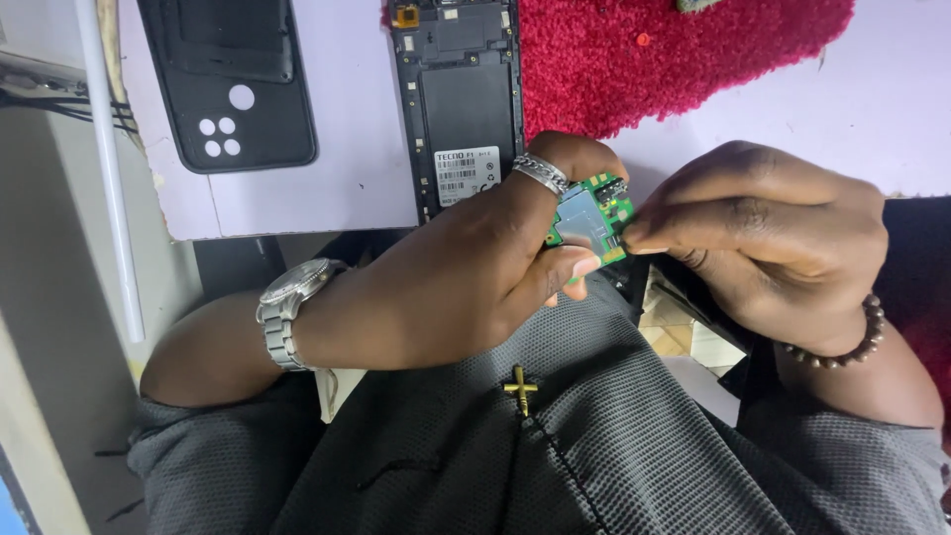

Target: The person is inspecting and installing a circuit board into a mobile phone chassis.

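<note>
A small green circuit board (591,213) sits pinched between both hands, held up in the air just in front of the near edge of the table (327,188). It is roughly rectangular, with a dull grey metal shield covering most of its middle and tiny yellow and black parts dotted along its upper right corner. A strip of gold contacts shows at its lower right edge. The board is tilted, its populated face turned up toward the holder. Its left side and bottom edge are hidden behind fingers, so its full outline cannot be made out.
</note>
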